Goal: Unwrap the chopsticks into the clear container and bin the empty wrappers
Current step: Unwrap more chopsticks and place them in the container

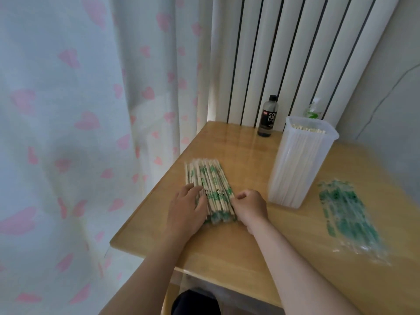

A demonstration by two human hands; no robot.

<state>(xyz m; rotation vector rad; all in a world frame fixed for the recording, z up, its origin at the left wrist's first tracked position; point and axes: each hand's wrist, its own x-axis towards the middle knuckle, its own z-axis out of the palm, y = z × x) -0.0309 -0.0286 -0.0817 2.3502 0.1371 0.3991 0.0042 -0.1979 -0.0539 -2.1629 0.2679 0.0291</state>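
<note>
The pile of wrapped chopsticks (211, 178) lies on the left part of the wooden table (227, 251). The left hand (186, 210) rests flat on its near left side, fingers nearly straight. The right hand (250, 206) touches the pile's near right edge with curled fingers; I cannot tell if it grips one. The clear container (295, 169) stands to the right, with bare chopsticks inside it. Empty wrappers (347, 214) lie further right.

Left hand (188, 209) flat on wrapped chopsticks (210, 178), right hand (250, 208) curled against them
</note>
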